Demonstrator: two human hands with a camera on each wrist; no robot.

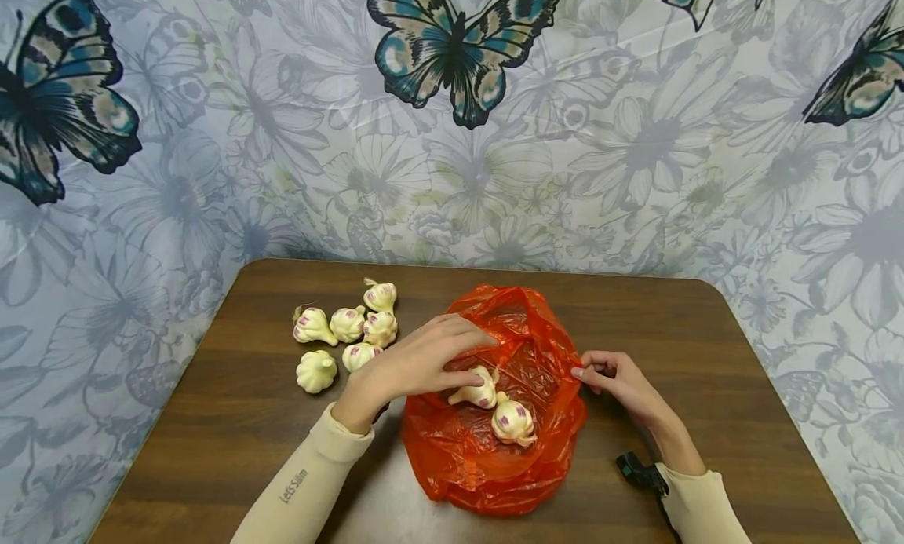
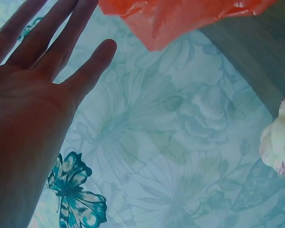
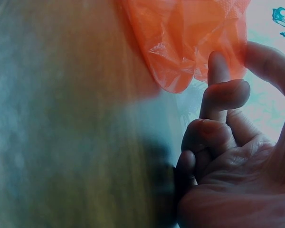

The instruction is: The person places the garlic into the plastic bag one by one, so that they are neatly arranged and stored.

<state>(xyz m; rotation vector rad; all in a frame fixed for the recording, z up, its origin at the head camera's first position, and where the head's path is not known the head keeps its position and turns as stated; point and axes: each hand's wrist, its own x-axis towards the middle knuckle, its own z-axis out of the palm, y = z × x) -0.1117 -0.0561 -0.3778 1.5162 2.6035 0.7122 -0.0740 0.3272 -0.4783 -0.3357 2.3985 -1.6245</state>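
Note:
A red plastic bag [image 1: 519,485] lies spread with its mouth open in the middle of the table, two garlic bulbs inside. My left hand [image 1: 420,359] reaches over the bag's left side with fingers extended, its thumb right at the upper bulb [image 1: 484,391]. Slightly lower rests the other bulb [image 1: 514,421]. Spread, straight fingers of that hand [image 2: 33,85] show in the left wrist view, holding nothing. At the bag's right rim, my right hand [image 1: 625,383] pinches the plastic between thumb and index finger; the right wrist view shows its other fingers curled beside the bag [image 3: 180,47].
Left of the bag, several garlic bulbs [image 1: 316,371] lie grouped on the brown wooden table [image 1: 212,418]. Behind the table's far edge hangs a butterfly-and-flower patterned cloth [image 1: 487,191]. A black wrist-camera mount [image 1: 639,472] sits at the right cuff.

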